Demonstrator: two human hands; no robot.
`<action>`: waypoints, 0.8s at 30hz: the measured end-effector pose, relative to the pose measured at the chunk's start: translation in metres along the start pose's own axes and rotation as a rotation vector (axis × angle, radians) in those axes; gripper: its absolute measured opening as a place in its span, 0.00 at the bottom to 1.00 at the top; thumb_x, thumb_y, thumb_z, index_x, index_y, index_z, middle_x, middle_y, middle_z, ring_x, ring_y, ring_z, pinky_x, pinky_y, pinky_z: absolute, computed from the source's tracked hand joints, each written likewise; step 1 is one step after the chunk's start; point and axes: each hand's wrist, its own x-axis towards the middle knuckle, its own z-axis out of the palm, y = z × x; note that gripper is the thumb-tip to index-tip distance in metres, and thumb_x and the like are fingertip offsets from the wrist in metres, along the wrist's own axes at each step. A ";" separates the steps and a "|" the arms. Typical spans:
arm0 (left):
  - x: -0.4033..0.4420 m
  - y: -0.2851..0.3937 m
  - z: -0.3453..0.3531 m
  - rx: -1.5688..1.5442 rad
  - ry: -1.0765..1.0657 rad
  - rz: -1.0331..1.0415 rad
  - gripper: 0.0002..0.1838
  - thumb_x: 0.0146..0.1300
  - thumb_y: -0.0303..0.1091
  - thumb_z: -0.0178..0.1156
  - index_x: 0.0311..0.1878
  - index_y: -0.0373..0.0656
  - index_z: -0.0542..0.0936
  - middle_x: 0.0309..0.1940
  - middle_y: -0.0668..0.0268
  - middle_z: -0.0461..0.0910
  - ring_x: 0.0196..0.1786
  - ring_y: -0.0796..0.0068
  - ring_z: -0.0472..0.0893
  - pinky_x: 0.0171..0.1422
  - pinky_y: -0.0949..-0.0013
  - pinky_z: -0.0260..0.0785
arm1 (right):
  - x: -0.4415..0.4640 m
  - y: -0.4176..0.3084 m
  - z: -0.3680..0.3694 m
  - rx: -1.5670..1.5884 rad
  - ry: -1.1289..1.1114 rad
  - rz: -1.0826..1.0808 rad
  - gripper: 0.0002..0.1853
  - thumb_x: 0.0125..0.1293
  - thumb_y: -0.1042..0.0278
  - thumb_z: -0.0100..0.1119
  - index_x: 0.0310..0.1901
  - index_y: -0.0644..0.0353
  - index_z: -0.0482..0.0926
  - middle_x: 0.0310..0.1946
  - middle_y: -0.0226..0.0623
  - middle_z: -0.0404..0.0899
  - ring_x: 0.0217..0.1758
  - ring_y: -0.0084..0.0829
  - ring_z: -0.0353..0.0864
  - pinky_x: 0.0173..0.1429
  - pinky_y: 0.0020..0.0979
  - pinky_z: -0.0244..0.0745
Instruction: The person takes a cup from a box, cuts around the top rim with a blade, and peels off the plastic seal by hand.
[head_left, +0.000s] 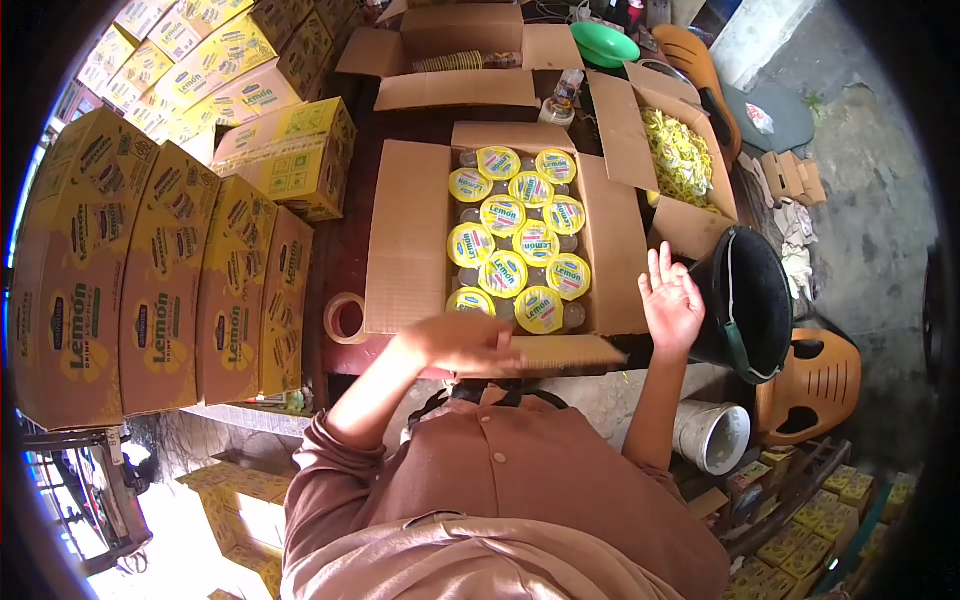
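Note:
An open cardboard box (405, 240) stands in front of me. Inside are several round cups with yellow Lemon lids (502, 215), and smaller clear rounded tops (567, 243) show between them. My left hand (462, 343) reaches over the near edge of the box, slightly blurred, its fingers apart and pointing right. Below those fingers lies the near flap (570, 352), also blurred; whether they touch cannot be made out. My right hand (671, 305) is raised beside the right flap (615, 250), palm showing and several fingers stretched up. Nothing shows in either hand.
Lemon cartons (165, 300) stand in a row at left, with more stacked behind. A tape roll (345, 318) lies left of the box. At right are a black bucket (745, 300), an orange chair (810, 385) and a box of yellow packets (680, 160). A green bowl (604, 45) sits behind.

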 end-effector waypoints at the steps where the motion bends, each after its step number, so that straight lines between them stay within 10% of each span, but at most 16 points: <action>1: 0.007 -0.013 0.019 -0.065 -0.031 0.041 0.18 0.59 0.48 0.56 0.33 0.41 0.77 0.27 0.56 0.77 0.30 0.64 0.76 0.36 0.63 0.67 | -0.001 0.001 0.001 -0.019 0.020 0.000 0.08 0.63 0.68 0.45 0.39 0.61 0.72 0.64 0.43 0.58 0.69 0.38 0.53 0.62 0.44 0.61; 8: 0.034 -0.049 0.084 -0.542 -0.006 -0.212 0.19 0.64 0.42 0.49 0.45 0.33 0.72 0.32 0.56 0.80 0.33 0.63 0.80 0.44 0.64 0.71 | -0.021 0.049 -0.026 -0.095 0.090 0.103 0.15 0.62 0.63 0.45 0.45 0.62 0.74 0.65 0.42 0.57 0.68 0.38 0.55 0.64 0.40 0.58; 13: 0.061 -0.100 0.133 -0.229 0.239 0.117 0.18 0.62 0.41 0.49 0.50 0.40 0.72 0.43 0.54 0.78 0.43 0.58 0.78 0.48 0.61 0.70 | -0.021 0.115 0.003 -0.407 0.230 0.279 0.09 0.60 0.68 0.48 0.41 0.60 0.73 0.53 0.37 0.69 0.57 0.31 0.66 0.55 0.33 0.64; 18: 0.071 -0.119 0.137 -0.009 0.448 -0.003 0.17 0.59 0.41 0.51 0.50 0.47 0.75 0.41 0.53 0.77 0.42 0.55 0.77 0.48 0.57 0.69 | -0.008 0.187 0.056 -0.833 0.162 0.400 0.03 0.58 0.78 0.53 0.31 0.59 0.70 0.35 0.28 0.72 0.43 0.21 0.71 0.51 0.23 0.63; 24: 0.080 -0.150 0.180 -0.369 0.311 0.258 0.21 0.62 0.38 0.49 0.58 0.42 0.68 0.57 0.50 0.67 0.63 0.61 0.63 0.67 0.61 0.52 | 0.022 0.305 0.123 -0.983 -0.415 0.438 0.06 0.58 0.74 0.60 0.34 0.62 0.72 0.29 0.26 0.73 0.34 0.15 0.72 0.38 0.20 0.70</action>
